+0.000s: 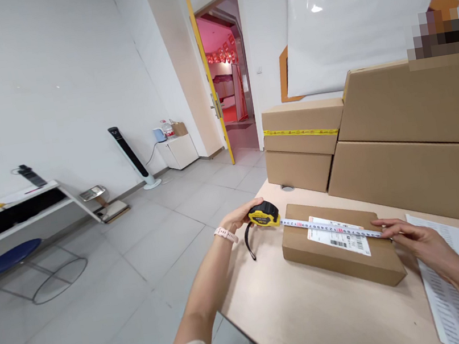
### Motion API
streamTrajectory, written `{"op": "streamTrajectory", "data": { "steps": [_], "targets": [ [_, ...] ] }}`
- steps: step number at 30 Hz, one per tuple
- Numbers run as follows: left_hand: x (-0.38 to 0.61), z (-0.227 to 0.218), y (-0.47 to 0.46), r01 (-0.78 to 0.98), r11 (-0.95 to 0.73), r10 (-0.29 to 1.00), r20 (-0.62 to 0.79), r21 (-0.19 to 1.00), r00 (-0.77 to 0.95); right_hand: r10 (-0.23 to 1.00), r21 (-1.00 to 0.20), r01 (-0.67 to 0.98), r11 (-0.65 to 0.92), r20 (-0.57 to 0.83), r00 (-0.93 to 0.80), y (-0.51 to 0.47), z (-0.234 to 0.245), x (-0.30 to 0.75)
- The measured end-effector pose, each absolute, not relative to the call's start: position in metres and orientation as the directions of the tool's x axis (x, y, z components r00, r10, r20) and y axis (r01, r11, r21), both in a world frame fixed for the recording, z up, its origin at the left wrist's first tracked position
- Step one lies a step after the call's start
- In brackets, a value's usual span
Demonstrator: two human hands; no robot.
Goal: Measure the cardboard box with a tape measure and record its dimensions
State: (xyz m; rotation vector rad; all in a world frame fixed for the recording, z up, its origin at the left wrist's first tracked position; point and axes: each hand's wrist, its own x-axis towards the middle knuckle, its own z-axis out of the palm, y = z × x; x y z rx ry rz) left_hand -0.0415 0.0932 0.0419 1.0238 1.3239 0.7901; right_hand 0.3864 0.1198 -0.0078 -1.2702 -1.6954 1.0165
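A brown cardboard box [310,249] with a white shipping label [364,247] lies flat on the pale table. My left hand [238,216] is closed round a yellow and black tape measure [264,214], just off the box's left end, its black wrist strap hanging down. The white blade [324,227] is drawn out across the top of the box, passing over the label. At the box's right end, my right hand [409,237] pinches the blade's far end between thumb and fingers.
Large cardboard boxes [412,179] are stacked along the table's back, beside smaller ones [300,167] with yellow tape. Printed sheets [445,289] lie under my right forearm. The table's left edge drops to a tiled floor [135,289]. A blue stool [9,259] and an open door [208,71] stand beyond.
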Motion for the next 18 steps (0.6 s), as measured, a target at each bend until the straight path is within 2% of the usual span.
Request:
{"op": "streamTrajectory", "data": {
  "steps": [18],
  "targets": [
    [-0.0409, 0.0418, 0.0925, 0.058, 0.396, 0.912, -0.4, 0.916, 0.094, 0.971, -0.917, 0.352, 0.186, 0.117, -0.208, 0.12, -0.0084, 0.387]
  ]
}}
